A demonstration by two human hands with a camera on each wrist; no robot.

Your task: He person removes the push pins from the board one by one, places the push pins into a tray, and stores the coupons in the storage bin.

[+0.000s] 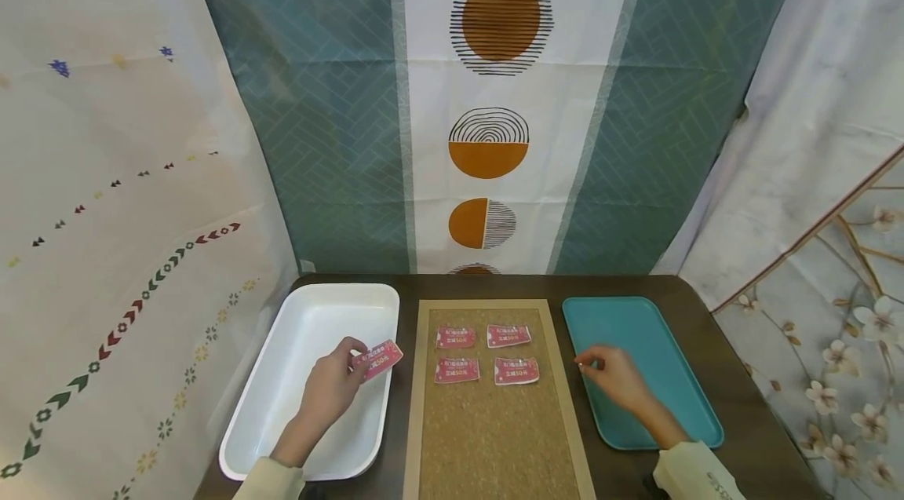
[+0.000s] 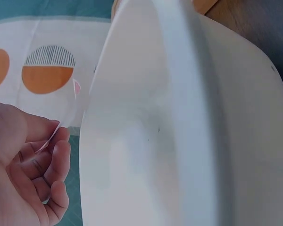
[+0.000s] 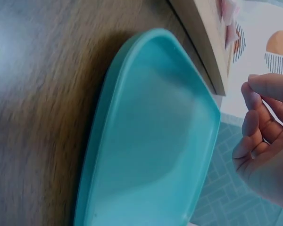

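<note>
Over the white basin (image 1: 282, 398), my left hand (image 1: 332, 382) pinches a pink coupon card (image 1: 381, 359) with white and yellow print between thumb and fingers. In the left wrist view the coupon card (image 2: 50, 137) shows nearly edge-on. My right hand (image 1: 616, 378) is above the left part of the teal tray (image 1: 653, 343). Its thumb and index fingertips meet around a tiny pale thing (image 1: 578, 361), too small to make out. Between the hands lies a cork board (image 1: 494, 437) with several pink coupon cards (image 1: 457, 370) in two rows on its far half.
All of these stand on a dark wooden table (image 1: 749, 421). The board's wooden frame (image 1: 415, 406) runs between basin and tray. A patterned cloth (image 1: 339, 131) hangs behind the table, with white cloths at left and right.
</note>
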